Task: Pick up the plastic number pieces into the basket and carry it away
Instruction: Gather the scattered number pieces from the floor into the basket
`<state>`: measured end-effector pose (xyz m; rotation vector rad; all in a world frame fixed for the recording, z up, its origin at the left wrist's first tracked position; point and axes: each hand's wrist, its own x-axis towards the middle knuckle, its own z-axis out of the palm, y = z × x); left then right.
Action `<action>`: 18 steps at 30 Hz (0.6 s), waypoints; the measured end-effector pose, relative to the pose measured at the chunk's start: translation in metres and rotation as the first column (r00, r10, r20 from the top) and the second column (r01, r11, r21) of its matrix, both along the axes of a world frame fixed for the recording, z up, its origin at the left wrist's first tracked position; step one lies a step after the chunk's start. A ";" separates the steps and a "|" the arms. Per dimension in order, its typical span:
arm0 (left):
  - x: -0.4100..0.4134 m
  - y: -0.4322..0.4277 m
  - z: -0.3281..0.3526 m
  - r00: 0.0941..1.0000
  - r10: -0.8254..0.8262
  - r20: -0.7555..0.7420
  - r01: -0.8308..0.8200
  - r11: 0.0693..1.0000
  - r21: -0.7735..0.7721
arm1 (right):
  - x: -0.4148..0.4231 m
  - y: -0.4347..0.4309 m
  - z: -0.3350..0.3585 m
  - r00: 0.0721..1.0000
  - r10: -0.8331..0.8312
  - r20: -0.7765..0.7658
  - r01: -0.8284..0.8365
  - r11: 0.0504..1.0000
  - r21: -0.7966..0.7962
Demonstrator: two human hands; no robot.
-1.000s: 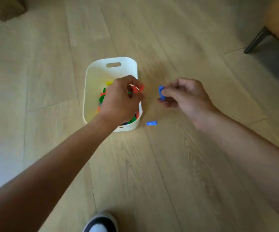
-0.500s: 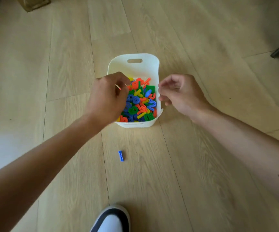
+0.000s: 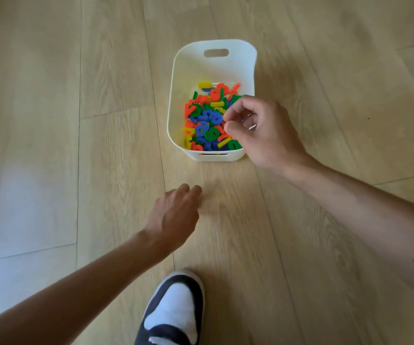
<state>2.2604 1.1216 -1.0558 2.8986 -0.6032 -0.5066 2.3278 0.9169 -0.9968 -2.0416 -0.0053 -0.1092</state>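
The wooden floor (image 3: 51, 145) fills the view. My white basket (image 3: 196, 68) stands on it toward the far edge, its near right corner hidden behind my right hand (image 3: 263, 133). My shoe (image 3: 176, 310) is cut off by the bottom edge. My right hand hovers over the basket with fingers curled and thumb close to forefinger; I cannot tell whether it pinches anything. My left hand (image 3: 173, 215) reaches down to the floor just before the basket, fingertips hidden, grip unclear. The plastic number pieces (image 3: 206, 123) lie heaped in the basket's near half.
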 end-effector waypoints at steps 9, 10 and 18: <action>0.001 -0.011 0.017 0.993 0.004 0.114 0.014 0.988 -0.152 | -0.001 0.001 0.000 1.000 0.009 -0.018 -0.009 1.000 -0.005; -0.001 -0.015 0.030 0.989 0.025 0.143 0.011 0.969 -0.246 | -0.002 0.001 -0.001 1.000 0.006 -0.021 -0.006 1.000 0.005; 0.078 -0.042 0.093 0.951 0.250 0.180 -0.122 0.843 -0.523 | -0.020 0.002 0.006 0.970 -0.245 -0.002 0.240 0.951 0.194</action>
